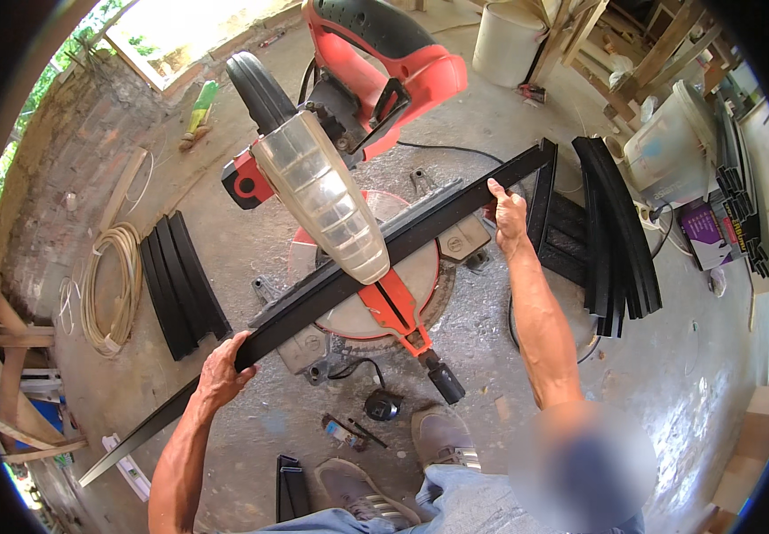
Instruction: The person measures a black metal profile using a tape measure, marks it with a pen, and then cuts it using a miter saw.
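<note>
A long black metal profile (438,225) lies slantwise across a red and black miter saw (393,307) on the floor, running from lower left to upper right. Near its left part, my left hand (224,372) is closed around it. Close to the upper right end, my right hand (507,214) grips the same profile, thumb on top and the other fingers partly hidden. The saw's clear blade guard (326,200) sits over the middle of the profile. Whether the blade touches it is hidden.
Black profile pieces (184,285) lie at left beside a coiled pale hose (110,289). More curved black lengths (616,231) lie at right. A tape measure (382,406) and small tools rest before my shoes. White buckets (509,43) stand behind; a power cable crosses the floor.
</note>
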### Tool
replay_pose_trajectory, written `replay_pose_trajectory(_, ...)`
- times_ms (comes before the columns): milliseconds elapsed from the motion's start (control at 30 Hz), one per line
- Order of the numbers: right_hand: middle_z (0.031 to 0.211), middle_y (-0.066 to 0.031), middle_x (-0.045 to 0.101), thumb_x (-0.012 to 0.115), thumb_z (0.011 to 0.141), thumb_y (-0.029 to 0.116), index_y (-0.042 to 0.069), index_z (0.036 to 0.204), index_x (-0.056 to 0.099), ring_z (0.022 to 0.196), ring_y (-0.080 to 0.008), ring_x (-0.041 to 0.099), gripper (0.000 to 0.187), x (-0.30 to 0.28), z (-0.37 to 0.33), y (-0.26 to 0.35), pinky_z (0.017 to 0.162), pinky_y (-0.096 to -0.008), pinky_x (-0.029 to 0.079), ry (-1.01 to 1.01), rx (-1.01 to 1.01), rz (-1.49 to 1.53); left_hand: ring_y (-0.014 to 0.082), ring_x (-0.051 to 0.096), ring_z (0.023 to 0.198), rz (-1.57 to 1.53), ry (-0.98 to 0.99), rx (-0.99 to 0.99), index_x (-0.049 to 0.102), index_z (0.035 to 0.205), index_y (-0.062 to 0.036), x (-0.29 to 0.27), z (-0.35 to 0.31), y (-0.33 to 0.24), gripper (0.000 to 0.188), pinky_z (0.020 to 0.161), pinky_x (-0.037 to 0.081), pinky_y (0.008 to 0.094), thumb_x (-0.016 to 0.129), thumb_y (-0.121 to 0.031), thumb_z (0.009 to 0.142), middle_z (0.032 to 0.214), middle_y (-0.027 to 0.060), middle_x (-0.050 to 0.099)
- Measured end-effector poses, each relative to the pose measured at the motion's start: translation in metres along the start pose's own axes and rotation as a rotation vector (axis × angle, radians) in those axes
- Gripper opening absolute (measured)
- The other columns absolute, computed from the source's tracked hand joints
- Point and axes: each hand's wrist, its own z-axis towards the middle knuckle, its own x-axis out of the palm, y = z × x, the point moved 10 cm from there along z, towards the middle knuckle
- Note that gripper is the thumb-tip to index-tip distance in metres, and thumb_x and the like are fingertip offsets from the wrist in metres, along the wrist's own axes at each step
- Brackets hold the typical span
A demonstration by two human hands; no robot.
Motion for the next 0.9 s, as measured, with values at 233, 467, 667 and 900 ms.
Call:
replay_pose_trajectory(233,0.081,0.0013,0.068,0.078,0.087,0.039,0.009,0.099,0.068,0.065,-0.0087,0.058,0.034,0.017,-0.021,0.003,0.060,-0.0237,0.042,0.077,-0.021,-0.012,0.0391,0.060,0.112,0.027,0.058,-0.025,0.046,0.140,-0.0104,0.003,-0.016,0.020,0.071,0.097,0.047,0.0454,0.081,-0.015,0.078,0.116,0.0190,0.063)
replay_pose_trajectory(467,0.095,-0.0032,0.070,0.078,0.090,0.029,0.002,0.105,0.069,0.083,-0.0121,0.063,0.033,0.021,-0.020,-0.015,0.077,-0.0283,0.052,0.143,0.000,-0.034,0.0390,0.059,0.114,0.026,0.082,-0.040,0.046,0.141,-0.0096,0.003,-0.029,0.030,0.072,0.098,0.047,0.0450,0.081,-0.014,0.077,0.120,0.0189,0.062)
replay_pose_trajectory(667,0.093,-0.0046,0.071,0.084,0.084,0.032,-0.001,0.100,0.069,0.080,-0.0110,0.063,0.039,0.029,-0.041,-0.003,0.073,-0.0280,0.052,0.138,-0.013,-0.084,0.0390,0.058,0.115,0.008,0.076,-0.039,0.048,0.139,-0.0090,-0.002,-0.035,0.033,0.072,0.099,0.046,0.0450,0.081,-0.012,0.076,0.120,0.0188,0.063)
replay_pose_trajectory(900,0.094,-0.0069,0.071,0.085,0.082,0.035,-0.004,0.100,0.069,0.079,-0.0130,0.063,0.046,0.029,-0.042,0.001,0.072,-0.0299,0.053,0.119,-0.060,-0.175,0.0391,0.059,0.115,0.021,0.051,-0.036,0.048,0.139,-0.0093,-0.005,-0.034,0.042,0.070,0.099,0.047,0.0445,0.081,-0.012,0.076,0.118,0.0187,0.063)
